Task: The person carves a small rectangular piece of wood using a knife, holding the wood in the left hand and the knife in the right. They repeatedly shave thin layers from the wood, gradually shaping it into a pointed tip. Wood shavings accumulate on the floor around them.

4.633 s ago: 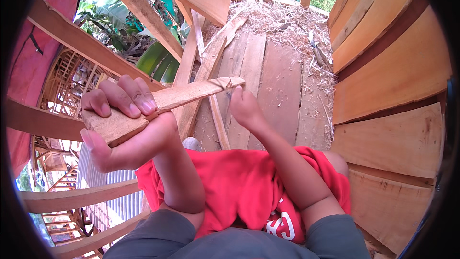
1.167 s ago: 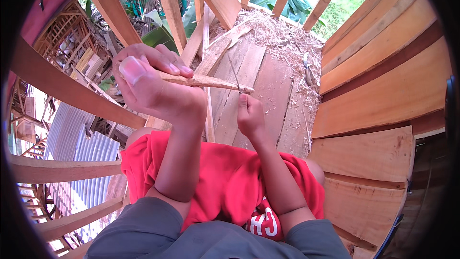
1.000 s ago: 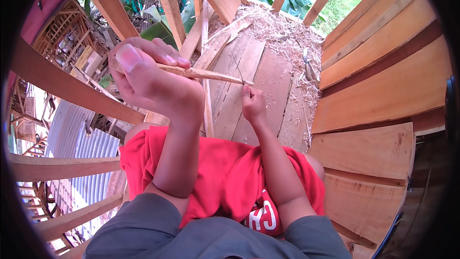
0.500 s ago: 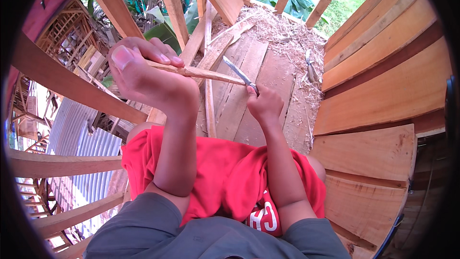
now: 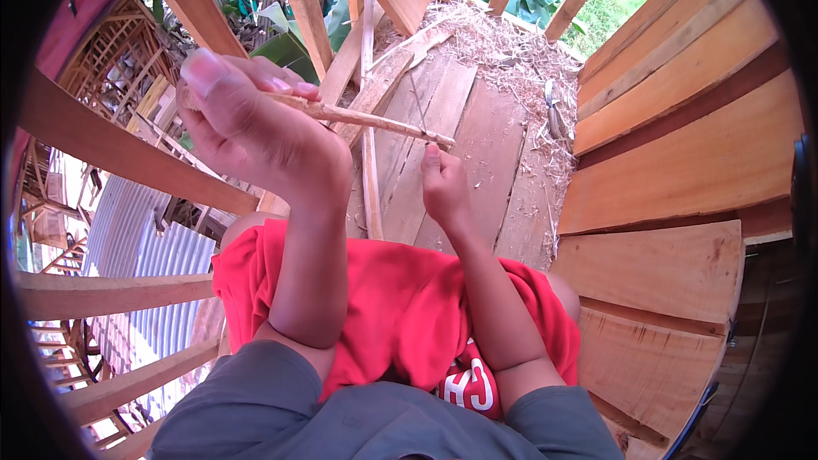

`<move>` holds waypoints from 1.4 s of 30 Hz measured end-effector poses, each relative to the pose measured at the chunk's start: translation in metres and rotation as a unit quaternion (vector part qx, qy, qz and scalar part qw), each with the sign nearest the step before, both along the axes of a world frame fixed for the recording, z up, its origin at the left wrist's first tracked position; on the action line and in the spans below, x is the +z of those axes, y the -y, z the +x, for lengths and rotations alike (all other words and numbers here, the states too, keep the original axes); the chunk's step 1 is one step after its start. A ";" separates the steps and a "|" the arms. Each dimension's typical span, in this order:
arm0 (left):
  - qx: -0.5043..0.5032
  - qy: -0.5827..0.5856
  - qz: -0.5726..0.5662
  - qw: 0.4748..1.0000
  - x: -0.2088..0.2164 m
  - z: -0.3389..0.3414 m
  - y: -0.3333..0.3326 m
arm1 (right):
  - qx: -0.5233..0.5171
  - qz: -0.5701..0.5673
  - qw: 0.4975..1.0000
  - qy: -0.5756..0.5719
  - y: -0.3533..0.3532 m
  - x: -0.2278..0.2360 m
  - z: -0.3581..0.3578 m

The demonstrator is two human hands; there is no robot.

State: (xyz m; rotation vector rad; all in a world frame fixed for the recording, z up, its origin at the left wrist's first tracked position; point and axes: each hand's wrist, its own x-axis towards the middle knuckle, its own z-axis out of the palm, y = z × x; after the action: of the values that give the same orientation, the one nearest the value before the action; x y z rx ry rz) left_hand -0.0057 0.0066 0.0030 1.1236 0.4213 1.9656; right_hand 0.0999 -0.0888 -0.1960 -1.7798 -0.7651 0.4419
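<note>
My left hand [image 5: 256, 119], raised at the left, is closed around a thin, pale wooden stick [image 5: 366, 118]. The stick points right and slopes slightly down, its far end above my right hand [image 5: 446, 183]. That hand is closed on a knife, whose handle is mostly hidden by the fingers. Seen almost edge-on, the knife blade [image 5: 417, 98] shows as a thin dark line crossing the stick close to its right end. Red cloth [image 5: 383, 290] covers my lap beneath both forearms.
Wood shavings [image 5: 520, 55] lie thick along the far and right edges of the plank floor [image 5: 486, 153]. Loose boards [image 5: 371, 102] rest beyond my left hand. A plank wall [image 5: 673, 153] closes the right side; upright posts [image 5: 302, 13] stand along the far and left sides.
My right hand has moved left and a little toward me along the stick, and the knife blade has turned from flat to nearly edge-on. The left hand has shifted slightly left.
</note>
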 end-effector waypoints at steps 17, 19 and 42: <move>-0.529 0.007 0.195 0.826 -0.001 -0.021 -0.012 | 0.008 -0.082 0.989 -0.124 0.020 0.057 0.007; -0.506 0.010 0.196 0.840 0.000 -0.025 -0.009 | 0.074 -0.051 0.994 -0.061 0.023 0.088 -0.010; -0.475 0.021 0.110 0.873 0.001 -0.015 0.011 | 0.019 -0.009 0.998 -0.062 0.020 0.029 0.019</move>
State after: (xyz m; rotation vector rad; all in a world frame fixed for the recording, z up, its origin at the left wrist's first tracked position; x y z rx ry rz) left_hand -0.0206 -0.0040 0.0035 1.1142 -0.3600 1.1552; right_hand 0.1192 -0.1087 -0.1670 -1.7394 -0.7094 0.5804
